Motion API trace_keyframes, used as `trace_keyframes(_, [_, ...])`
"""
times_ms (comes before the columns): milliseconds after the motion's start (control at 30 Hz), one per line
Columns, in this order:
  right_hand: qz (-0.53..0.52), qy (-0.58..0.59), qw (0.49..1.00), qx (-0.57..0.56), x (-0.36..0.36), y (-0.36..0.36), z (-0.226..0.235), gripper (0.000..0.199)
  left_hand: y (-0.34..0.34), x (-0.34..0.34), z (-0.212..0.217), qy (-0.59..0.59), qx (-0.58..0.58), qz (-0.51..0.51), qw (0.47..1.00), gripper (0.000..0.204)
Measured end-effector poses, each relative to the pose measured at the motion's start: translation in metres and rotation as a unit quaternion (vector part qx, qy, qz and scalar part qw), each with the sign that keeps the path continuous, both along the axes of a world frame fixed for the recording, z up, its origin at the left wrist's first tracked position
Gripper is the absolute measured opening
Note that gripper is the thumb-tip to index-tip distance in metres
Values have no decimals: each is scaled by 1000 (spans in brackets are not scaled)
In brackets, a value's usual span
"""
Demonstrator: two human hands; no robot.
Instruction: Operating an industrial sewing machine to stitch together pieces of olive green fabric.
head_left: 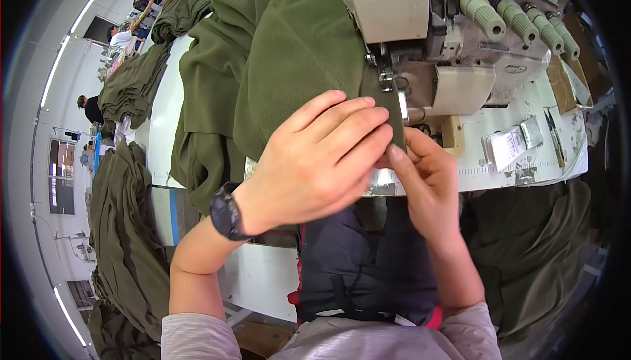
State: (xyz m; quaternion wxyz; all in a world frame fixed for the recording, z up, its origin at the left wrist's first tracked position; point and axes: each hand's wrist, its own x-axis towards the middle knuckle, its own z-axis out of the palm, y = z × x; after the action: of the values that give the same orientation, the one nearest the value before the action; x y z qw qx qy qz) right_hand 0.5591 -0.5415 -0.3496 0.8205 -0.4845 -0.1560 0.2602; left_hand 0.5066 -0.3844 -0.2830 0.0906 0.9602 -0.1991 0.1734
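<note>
An olive green fabric piece [296,64] runs under the presser foot [386,80] of a beige overlock sewing machine [394,11]. Palm down, my left hand [328,149] lies flat on the cloth just in front of the foot, its fingers stretched out close together. At the cloth's right edge my right hand [427,169] is closed, thumb against fingers, pinching the fabric edge. Part of that edge is hidden behind my left fingers. A dark watch [228,211] is on my left wrist.
Olive fabric piles [125,90] lie left of the white table [167,123], and more cloth [118,215] hangs below. Tweezers [556,138] and a small clear packet [509,143] lie at the right. Dark cloth [532,248] drapes at the lower right. People sit in the far left background.
</note>
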Motion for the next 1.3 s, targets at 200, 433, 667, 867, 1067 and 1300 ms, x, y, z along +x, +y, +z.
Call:
trace_keyframes(200, [-184, -449, 861, -153, 24, -16, -5, 32, 17, 2, -30, -148, 37, -27, 988, 29])
trace_keyframes(433, [-155, -672, 713, -127, 50, -15, 1, 35, 25, 1, -21, -133, 35, -57, 989, 29])
trace_keyframes(667, [-196, -632, 698, -275, 40, -9, 3, 32, 41, 20, -1, -23, -17, -58, 998, 29])
trace_keyframes(867, [-170, -606, 694, -350, 36, -53, 14, 40, 62, 41, 12, 66, -43, -29, 996, 28])
trace_keyframes(1067, [-324, -482, 504, -640, 126, -218, -42, 22, 54, 43, -13, -72, -15, 18, 997, 33])
trace_keyframes(1300, [-396, -324, 707, -488, 144, -258, -63, 24, 24, -25, -33, -69, -47, 235, 968, 61])
